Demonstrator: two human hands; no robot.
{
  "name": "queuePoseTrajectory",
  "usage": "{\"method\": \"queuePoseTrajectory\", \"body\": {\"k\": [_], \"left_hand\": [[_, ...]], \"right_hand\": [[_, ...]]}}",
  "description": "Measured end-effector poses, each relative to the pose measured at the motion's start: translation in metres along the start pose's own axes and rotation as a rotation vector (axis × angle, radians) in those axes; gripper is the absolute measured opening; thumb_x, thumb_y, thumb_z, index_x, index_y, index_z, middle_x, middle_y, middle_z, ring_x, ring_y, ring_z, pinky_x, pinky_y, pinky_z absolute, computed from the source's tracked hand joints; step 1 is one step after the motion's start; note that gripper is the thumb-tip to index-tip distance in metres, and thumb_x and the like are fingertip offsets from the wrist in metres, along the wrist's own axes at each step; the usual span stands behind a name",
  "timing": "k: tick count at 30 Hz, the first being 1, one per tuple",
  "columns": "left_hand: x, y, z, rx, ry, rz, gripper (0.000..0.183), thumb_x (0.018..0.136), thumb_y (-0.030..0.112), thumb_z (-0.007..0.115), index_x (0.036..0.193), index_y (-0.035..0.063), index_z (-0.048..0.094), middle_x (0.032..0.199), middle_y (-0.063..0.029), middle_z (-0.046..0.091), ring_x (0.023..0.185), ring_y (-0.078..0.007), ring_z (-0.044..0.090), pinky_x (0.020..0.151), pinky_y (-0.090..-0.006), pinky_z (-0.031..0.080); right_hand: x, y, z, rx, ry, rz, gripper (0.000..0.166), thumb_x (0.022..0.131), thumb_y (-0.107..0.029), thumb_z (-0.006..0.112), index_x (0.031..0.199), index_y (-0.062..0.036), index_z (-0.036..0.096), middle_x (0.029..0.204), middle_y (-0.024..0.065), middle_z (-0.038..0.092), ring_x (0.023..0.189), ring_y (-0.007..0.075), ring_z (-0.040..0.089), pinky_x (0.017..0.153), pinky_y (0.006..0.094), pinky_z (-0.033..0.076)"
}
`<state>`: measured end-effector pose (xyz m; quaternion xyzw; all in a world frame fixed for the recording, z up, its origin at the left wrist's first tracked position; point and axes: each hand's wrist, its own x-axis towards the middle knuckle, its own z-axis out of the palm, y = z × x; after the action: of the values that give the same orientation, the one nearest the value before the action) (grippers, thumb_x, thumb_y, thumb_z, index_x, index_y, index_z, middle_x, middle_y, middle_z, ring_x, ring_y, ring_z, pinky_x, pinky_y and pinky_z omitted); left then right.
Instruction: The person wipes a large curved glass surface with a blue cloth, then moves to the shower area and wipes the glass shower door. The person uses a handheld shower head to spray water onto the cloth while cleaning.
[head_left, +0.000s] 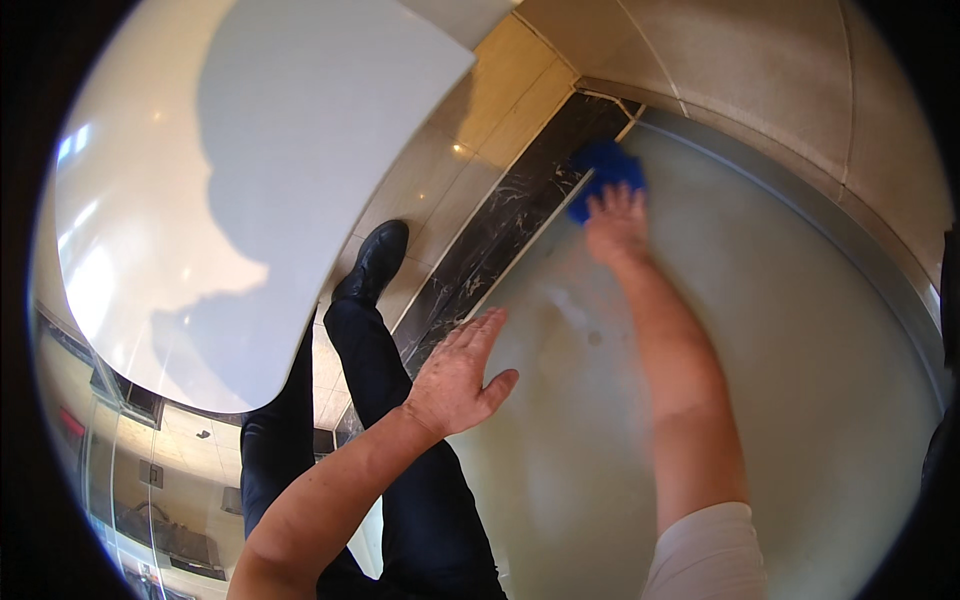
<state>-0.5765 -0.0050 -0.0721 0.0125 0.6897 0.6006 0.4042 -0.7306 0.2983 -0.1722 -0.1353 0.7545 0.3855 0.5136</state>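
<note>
A blue cloth (606, 176) lies against a frosted glass panel (787, 360), close to its upper left corner. My right hand (619, 225) presses on the lower part of the cloth with its fingers spread, and the cloth is slightly blurred. Nearer to me, my left hand (461, 375) holds nothing; its fingers are extended and its thumb stands apart. It is over the edge between the panel and a dark marble strip (487, 232); whether it touches either is unclear.
A large glossy white surface (322, 150) with a rounded corner fills the upper left. Beige tiles (427, 180) and a black shoe (375, 259) show beside the marble strip. A grey metal rail (840, 232) borders the panel along the tiled wall (765, 75).
</note>
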Motion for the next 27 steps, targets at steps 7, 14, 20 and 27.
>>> {"method": "queuePoseTrajectory", "body": {"k": [7, 14, 20, 27], "left_hand": [[-0.001, 0.016, -0.01, -0.036, 0.04, 0.034, 0.075, 0.091, 0.03, 0.066, 0.151, -0.0046, 0.038, 0.147, -0.0281, 0.05, 0.136, -0.0431, 0.048, 0.115, -0.0455, 0.038], [-0.023, 0.054, -0.019, -0.021, 0.0, 0.066, 0.075, 0.09, 0.031, 0.066, 0.15, -0.0043, 0.039, 0.146, -0.0282, 0.051, 0.135, -0.0433, 0.049, 0.114, -0.0454, 0.039], [-0.04, 0.074, -0.049, -0.024, 0.015, 0.043, 0.074, 0.091, 0.031, 0.066, 0.151, -0.0021, 0.039, 0.146, -0.0276, 0.052, 0.135, -0.0422, 0.049, 0.115, -0.0448, 0.039], [-0.045, 0.082, -0.052, -0.023, 0.033, 0.028, 0.072, 0.092, 0.031, 0.066, 0.151, -0.002, 0.04, 0.143, -0.0279, 0.053, 0.133, -0.0422, 0.051, 0.113, -0.045, 0.04]], "right_hand": [[-0.019, 0.083, -0.052, -0.013, 0.14, 0.274, 0.058, 0.106, -0.029, 0.036, 0.161, -0.0136, 0.032, 0.17, 0.0134, 0.021, 0.157, 0.0378, 0.014, 0.123, 0.0615, 0.006], [-0.129, -0.046, 0.018, 0.041, -0.047, -0.27, 0.057, 0.106, -0.036, 0.036, 0.158, -0.0145, 0.039, 0.167, 0.0145, 0.028, 0.155, 0.0394, 0.019, 0.121, 0.0659, 0.005], [-0.164, -0.01, -0.006, 0.082, -0.106, -0.255, 0.058, 0.106, -0.04, 0.038, 0.158, -0.0151, 0.039, 0.167, 0.0138, 0.027, 0.156, 0.0376, 0.016, 0.123, 0.0626, 0.002], [-0.112, 0.115, -0.063, 0.035, 0.142, 0.225, 0.062, 0.105, -0.041, 0.041, 0.16, -0.0141, 0.033, 0.169, 0.0139, 0.023, 0.156, 0.0392, 0.013, 0.122, 0.0642, 0.005]]}}
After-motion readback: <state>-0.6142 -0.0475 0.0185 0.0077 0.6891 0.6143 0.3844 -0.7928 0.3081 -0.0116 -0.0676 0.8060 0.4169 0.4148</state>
